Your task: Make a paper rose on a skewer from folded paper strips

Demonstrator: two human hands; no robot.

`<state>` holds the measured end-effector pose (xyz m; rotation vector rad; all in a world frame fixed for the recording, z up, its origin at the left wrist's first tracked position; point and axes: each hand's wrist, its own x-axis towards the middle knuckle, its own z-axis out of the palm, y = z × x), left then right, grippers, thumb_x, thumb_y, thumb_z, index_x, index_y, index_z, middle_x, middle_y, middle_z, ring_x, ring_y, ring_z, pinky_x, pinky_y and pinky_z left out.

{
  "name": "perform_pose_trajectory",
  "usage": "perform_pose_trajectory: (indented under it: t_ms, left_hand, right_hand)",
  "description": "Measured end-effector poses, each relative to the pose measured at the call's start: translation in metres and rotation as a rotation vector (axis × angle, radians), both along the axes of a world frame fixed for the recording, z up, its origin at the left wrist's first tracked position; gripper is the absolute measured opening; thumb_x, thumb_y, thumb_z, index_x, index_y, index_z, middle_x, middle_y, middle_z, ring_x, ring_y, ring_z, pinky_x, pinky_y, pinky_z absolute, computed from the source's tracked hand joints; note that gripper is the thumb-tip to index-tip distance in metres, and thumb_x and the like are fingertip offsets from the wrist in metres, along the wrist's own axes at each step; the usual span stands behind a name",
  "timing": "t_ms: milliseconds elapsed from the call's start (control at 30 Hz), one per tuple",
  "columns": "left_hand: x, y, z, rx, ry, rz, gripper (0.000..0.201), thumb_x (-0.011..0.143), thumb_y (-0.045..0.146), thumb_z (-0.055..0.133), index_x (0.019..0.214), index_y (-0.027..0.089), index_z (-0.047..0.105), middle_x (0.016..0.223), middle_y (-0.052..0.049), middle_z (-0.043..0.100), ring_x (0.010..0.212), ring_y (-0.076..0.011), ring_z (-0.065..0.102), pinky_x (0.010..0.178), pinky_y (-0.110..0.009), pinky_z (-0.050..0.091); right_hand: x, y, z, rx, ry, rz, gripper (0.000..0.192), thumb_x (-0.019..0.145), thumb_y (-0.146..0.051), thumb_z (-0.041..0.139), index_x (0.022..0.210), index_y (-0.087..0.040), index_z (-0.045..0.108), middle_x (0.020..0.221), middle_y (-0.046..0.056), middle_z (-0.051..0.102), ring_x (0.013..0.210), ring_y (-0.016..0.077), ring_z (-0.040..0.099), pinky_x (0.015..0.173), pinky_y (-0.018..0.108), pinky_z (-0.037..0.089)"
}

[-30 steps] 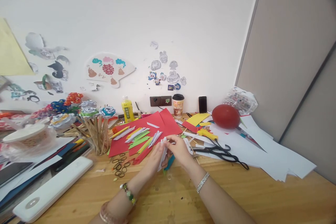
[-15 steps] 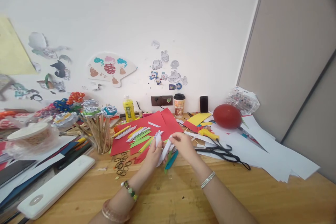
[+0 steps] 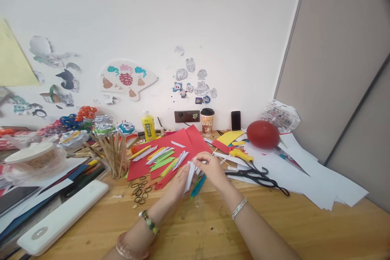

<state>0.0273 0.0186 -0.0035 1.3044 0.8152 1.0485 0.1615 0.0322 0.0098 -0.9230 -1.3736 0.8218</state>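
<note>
White folded paper strip [image 3: 191, 174] is pinched between the left hand [image 3: 179, 180] and right hand [image 3: 211, 169], fingers closed on it, above a cluttered wooden desk [image 3: 213, 227]; black scissors [image 3: 258, 176] lie nearby, paper cutouts [image 3: 126, 79] on the white wall.

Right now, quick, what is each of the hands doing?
Left hand: closed on the folded white paper piece.
Right hand: closed, pinching the same paper's top.
</note>
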Motion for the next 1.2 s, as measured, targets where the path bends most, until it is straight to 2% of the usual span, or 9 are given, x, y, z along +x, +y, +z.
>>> perform_pose_trajectory:
  t_ms: [200, 333, 467, 567, 700, 833, 933, 1100, 1200]
  left_hand:
    - [0.006, -0.002, -0.003, 0.014, -0.016, 0.07, 0.046, 0.075, 0.063, 0.049, 0.063, 0.019, 0.047, 0.045, 0.004, 0.047, 0.037, -0.0102, 0.041, 0.038, -0.023, 0.029]
    - [0.01, -0.006, -0.003, 0.014, -0.071, 0.011, 0.05, 0.077, 0.066, 0.042, 0.06, 0.02, 0.045, 0.046, 0.004, 0.044, 0.032, -0.0094, 0.042, 0.034, -0.023, 0.026]
    - [0.011, -0.007, 0.004, 0.022, -0.132, -0.005, 0.045, 0.074, 0.063, 0.052, 0.069, 0.019, 0.046, 0.052, 0.006, 0.047, 0.028, -0.0043, 0.033, 0.03, -0.02, 0.017]
    - [0.009, -0.007, 0.007, -0.011, -0.148, -0.024, 0.043, 0.072, 0.062, 0.055, 0.073, 0.02, 0.047, 0.049, 0.008, 0.044, 0.027, -0.0039, 0.03, 0.03, -0.02, 0.015]
    - [0.008, -0.007, 0.006, -0.067, -0.146, -0.035, 0.046, 0.074, 0.062, 0.052, 0.063, 0.018, 0.046, 0.047, 0.006, 0.046, 0.027, -0.0045, 0.035, 0.03, -0.019, 0.017]
    - [0.009, -0.01, 0.004, -0.105, -0.163, -0.019, 0.048, 0.075, 0.063, 0.05, 0.06, 0.017, 0.049, 0.045, 0.003, 0.05, 0.03, -0.009, 0.044, 0.032, -0.021, 0.027]
    - [0.011, -0.013, 0.007, -0.187, -0.241, 0.008, 0.043, 0.071, 0.059, 0.057, 0.066, 0.017, 0.052, 0.043, 0.003, 0.052, 0.034, -0.0117, 0.049, 0.034, -0.021, 0.033]
    - [0.014, -0.016, 0.01, -0.212, -0.312, -0.02, 0.046, 0.07, 0.061, 0.059, 0.06, 0.017, 0.05, 0.041, 0.001, 0.053, 0.035, -0.0115, 0.048, 0.036, -0.021, 0.034]
    - [0.013, -0.011, 0.005, -0.173, -0.347, 0.094, 0.043, 0.068, 0.058, 0.063, 0.063, 0.018, 0.049, 0.04, 0.004, 0.05, 0.035, -0.0095, 0.044, 0.038, -0.021, 0.035]
  right_hand:
    - [-0.014, -0.006, -0.007, 0.019, 0.038, -0.077, 0.019, 0.073, -0.031, 0.063, 0.085, -0.019, 0.071, 0.088, 0.006, 0.069, 0.08, 0.0189, 0.062, 0.074, 0.031, 0.049]
    - [-0.021, -0.009, -0.01, -0.017, 0.142, -0.087, 0.022, 0.074, -0.032, 0.063, 0.09, -0.018, 0.07, 0.094, 0.007, 0.069, 0.086, 0.0192, 0.063, 0.078, 0.031, 0.05]
    - [-0.023, -0.01, -0.012, -0.02, 0.193, -0.074, 0.023, 0.074, -0.032, 0.062, 0.091, -0.018, 0.069, 0.096, 0.007, 0.069, 0.087, 0.0192, 0.063, 0.078, 0.031, 0.05]
    - [-0.022, -0.009, -0.013, 0.003, 0.204, -0.068, 0.023, 0.072, -0.033, 0.064, 0.09, -0.018, 0.069, 0.095, 0.007, 0.069, 0.088, 0.0195, 0.063, 0.08, 0.032, 0.05]
    - [-0.021, -0.008, -0.014, -0.05, 0.222, -0.016, 0.028, 0.07, -0.035, 0.066, 0.091, -0.017, 0.07, 0.088, 0.006, 0.07, 0.079, 0.0182, 0.063, 0.075, 0.031, 0.051]
    - [-0.021, -0.01, -0.011, -0.019, 0.139, -0.02, 0.023, 0.071, -0.033, 0.066, 0.087, -0.018, 0.072, 0.082, 0.004, 0.067, 0.074, 0.0162, 0.062, 0.071, 0.029, 0.05]
    - [-0.021, -0.013, -0.009, 0.038, 0.036, -0.029, 0.019, 0.074, -0.032, 0.064, 0.085, -0.019, 0.073, 0.08, 0.003, 0.065, 0.075, 0.016, 0.061, 0.072, 0.029, 0.05]
    - [-0.021, -0.01, -0.011, 0.083, -0.094, -0.019, 0.018, 0.078, -0.029, 0.061, 0.089, -0.021, 0.073, 0.097, 0.006, 0.066, 0.093, 0.0189, 0.059, 0.087, 0.034, 0.046]
    - [-0.023, -0.009, -0.015, 0.082, -0.188, -0.074, 0.023, 0.081, -0.028, 0.057, 0.098, -0.021, 0.07, 0.102, 0.008, 0.064, 0.098, 0.0199, 0.057, 0.091, 0.036, 0.043]
